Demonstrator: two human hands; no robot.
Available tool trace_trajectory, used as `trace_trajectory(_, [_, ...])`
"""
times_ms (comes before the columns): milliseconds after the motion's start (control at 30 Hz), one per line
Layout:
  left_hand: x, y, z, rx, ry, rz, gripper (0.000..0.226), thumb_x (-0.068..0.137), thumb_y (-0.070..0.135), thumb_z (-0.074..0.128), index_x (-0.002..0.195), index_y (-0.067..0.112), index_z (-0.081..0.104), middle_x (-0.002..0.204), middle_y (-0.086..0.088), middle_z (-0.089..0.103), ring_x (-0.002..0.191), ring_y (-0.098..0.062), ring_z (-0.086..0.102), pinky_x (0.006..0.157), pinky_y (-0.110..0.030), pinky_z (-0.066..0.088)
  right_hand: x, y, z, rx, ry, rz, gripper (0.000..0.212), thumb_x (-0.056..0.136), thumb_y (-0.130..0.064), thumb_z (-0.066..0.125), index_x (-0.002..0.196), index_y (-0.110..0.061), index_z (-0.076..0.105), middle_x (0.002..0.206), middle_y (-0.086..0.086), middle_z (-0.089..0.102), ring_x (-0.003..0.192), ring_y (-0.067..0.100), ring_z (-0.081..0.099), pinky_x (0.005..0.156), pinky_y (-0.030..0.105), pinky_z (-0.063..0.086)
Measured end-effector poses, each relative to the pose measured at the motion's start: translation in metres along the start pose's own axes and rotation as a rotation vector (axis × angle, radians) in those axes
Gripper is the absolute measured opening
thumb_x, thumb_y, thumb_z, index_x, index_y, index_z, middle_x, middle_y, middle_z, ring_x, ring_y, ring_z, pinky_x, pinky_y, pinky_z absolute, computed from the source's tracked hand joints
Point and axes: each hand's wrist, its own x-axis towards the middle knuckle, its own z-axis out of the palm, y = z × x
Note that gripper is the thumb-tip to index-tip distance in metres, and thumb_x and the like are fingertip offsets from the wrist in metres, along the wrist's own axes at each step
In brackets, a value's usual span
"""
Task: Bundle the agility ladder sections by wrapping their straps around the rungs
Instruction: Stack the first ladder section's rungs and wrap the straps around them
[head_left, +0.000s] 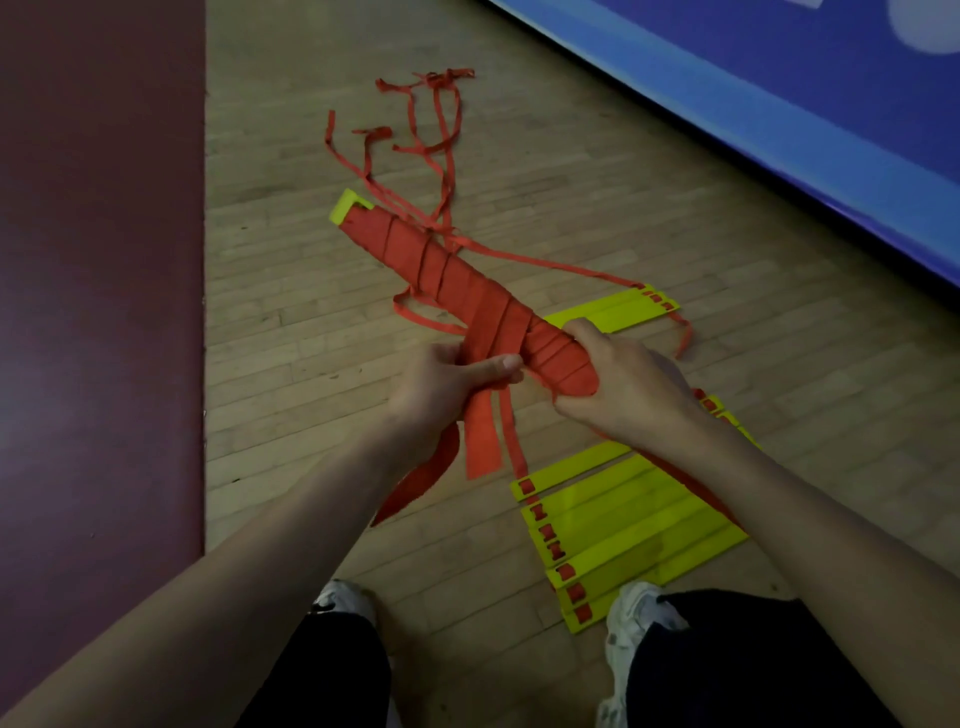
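Yellow rungs (634, 530) on the wood floor (322, 322) partly hidden by the right forearm, strap-wrapped bundle (457, 275) held above the floor, only its far yellow tip showing, right grip (623, 384) curled round its near end, left grip (447, 384) pinching loose straps (480, 447).

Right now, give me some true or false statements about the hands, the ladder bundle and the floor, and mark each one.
1. The left hand and right hand both hold the wrapped bundle. True.
2. The bundle is wrapped in blue strap. False: the strap is red.
3. A stack of yellow rungs lies on the wooden floor below the right arm. True.
4. The loose straps beyond the bundle are neatly coiled. False: they trail untidily across the floor.
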Motion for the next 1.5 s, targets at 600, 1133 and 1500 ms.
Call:
trace_trajectory(600, [-0.001, -0.004, 0.001, -0.232, -0.106, 0.045, 0.029, 0.094, 0.001, 0.053, 0.118, 0.009, 0.04, 0.076, -0.008, 0.071, 0.049, -0.013, 0.064, 0.042, -0.022, 0.05, 0.002, 0.012, -0.001, 0.183, -0.049, 0.071, 0.056, 0.066, -0.044, 0.072, 0.114, -0.027, 0.051, 0.094, 0.002, 0.069, 0.091, 0.028, 0.065, 0.074, 0.038, 0.052])
trace_trajectory(1133, [0.007, -0.012, 0.001, -0.17, -0.179, -0.012, 0.025, 0.099, 0.02, 0.044, 0.097, 0.007, 0.066, 0.083, -0.008, 0.074, 0.077, -0.016, 0.069, 0.068, -0.026, 0.055, 0.009, 0.029, 0.006, 0.157, 0.004, 0.081, 0.055, 0.062, -0.045, 0.073, 0.11, -0.033, 0.048, 0.08, 0.0, 0.067, 0.076, 0.027, 0.066, 0.068, 0.04, 0.054])
trace_trajectory(1500, [0.004, -0.012, 0.0, -0.153, -0.179, 0.016, 0.016, 0.093, 0.0, 0.052, 0.098, 0.003, 0.068, 0.073, 0.001, 0.07, 0.061, -0.007, 0.064, 0.061, -0.016, 0.053, 0.009, 0.028, 0.005, 0.219, 0.024, 0.053, 0.056, 0.058, -0.043, 0.072, 0.108, -0.037, 0.049, 0.073, -0.003, 0.067, 0.071, 0.022, 0.066, 0.065, 0.039, 0.054])
